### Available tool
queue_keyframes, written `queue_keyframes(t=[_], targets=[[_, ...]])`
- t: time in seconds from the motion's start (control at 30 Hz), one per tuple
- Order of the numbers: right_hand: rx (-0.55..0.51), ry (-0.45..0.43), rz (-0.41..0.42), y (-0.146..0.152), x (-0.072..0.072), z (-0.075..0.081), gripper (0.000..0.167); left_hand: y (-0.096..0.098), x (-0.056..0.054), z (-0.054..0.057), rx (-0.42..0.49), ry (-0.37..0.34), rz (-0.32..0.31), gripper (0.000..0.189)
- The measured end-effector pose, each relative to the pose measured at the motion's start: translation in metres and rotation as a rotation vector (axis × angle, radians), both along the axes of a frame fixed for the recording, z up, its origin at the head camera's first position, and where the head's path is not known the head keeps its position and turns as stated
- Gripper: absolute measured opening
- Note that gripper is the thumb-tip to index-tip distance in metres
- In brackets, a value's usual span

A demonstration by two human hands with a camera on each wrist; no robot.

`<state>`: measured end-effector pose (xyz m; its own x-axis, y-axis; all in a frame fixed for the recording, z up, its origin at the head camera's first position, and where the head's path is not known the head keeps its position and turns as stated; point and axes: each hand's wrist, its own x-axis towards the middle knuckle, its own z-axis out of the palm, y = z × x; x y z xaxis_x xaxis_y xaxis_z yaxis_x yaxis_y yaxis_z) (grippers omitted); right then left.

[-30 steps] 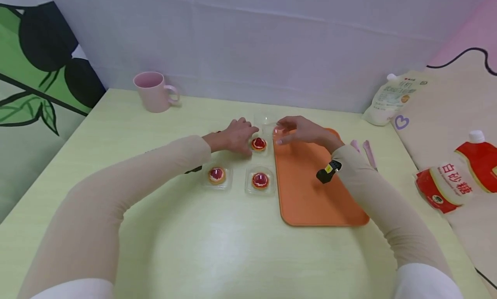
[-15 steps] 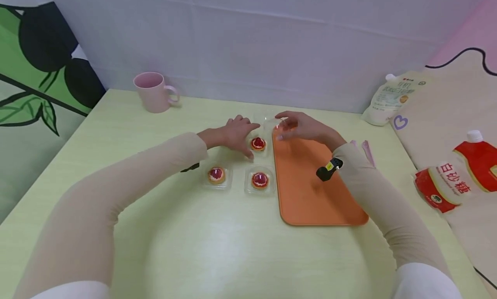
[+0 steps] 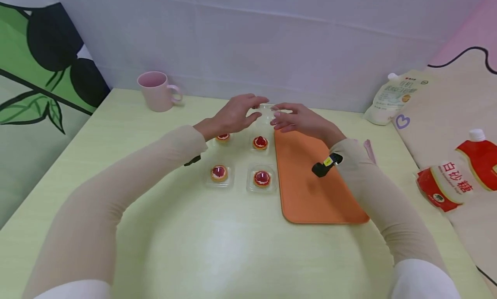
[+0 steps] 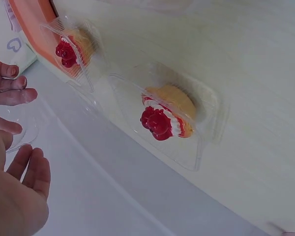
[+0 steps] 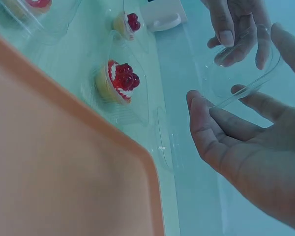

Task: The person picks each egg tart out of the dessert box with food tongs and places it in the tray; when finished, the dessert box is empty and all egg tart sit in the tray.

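Note:
A clear plastic lid [image 3: 266,114] is held up between both hands above the back of the table. My right hand [image 3: 299,120] grips one side of it, thumb and fingers at the rim in the right wrist view. My left hand [image 3: 233,113] holds the opposite side with curved fingers. Below the hands a cherry tart [image 3: 260,142] sits in a clear box, also visible in the left wrist view as the cherry tart [image 4: 71,51] by the tray corner. Another boxed tart [image 4: 167,113] stands left of it, partly behind my left arm in the head view.
Two more boxed tarts, a left one [image 3: 219,173] and a right one [image 3: 262,178], stand nearer the front. An orange tray [image 3: 310,195] lies to their right. A pink mug [image 3: 155,92], a white pouch [image 3: 388,102] and a red sugar bag [image 3: 446,182] stand around the edges.
My left hand has left the back right tart and moved up and back to the lid. My right hand has lifted the lid slightly and turned toward the left hand.

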<state>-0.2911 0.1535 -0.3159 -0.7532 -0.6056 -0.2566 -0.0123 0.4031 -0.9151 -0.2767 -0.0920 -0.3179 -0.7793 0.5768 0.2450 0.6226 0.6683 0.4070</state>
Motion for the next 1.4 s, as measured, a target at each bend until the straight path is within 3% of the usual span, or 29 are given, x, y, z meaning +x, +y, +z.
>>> queue_keyframes(t=[0.2,0.37,0.5,0.77,0.97,1.07,1.2,1.4], targets=[[-0.018,-0.027,0.017,-0.009,0.002,0.004,0.058,-0.002,-0.005,-0.002,0.039,0.062,-0.029,0.034],[-0.019,-0.006,0.042,-0.02,0.003,0.01,0.058,-0.008,-0.01,0.001,0.105,0.059,0.028,0.035],[0.027,0.094,0.023,-0.031,-0.002,0.015,0.057,-0.015,-0.016,0.004,0.155,0.034,0.101,0.036],[0.075,0.258,-0.044,-0.061,-0.016,0.024,0.058,-0.039,-0.029,0.014,0.201,-0.094,0.229,0.043],[0.03,0.313,-0.112,-0.082,-0.032,0.015,0.057,-0.056,-0.038,0.015,0.17,-0.216,0.273,0.049],[-0.011,0.29,-0.147,-0.092,-0.041,0.007,0.06,-0.063,-0.043,0.01,0.197,-0.241,0.292,0.049],[-0.062,0.197,-0.201,-0.106,-0.05,0.001,0.064,-0.074,-0.051,0.003,0.284,-0.269,0.336,0.048],[-0.108,0.069,-0.227,-0.119,-0.06,-0.003,0.061,-0.083,-0.056,-0.001,0.366,-0.383,0.428,0.046]])
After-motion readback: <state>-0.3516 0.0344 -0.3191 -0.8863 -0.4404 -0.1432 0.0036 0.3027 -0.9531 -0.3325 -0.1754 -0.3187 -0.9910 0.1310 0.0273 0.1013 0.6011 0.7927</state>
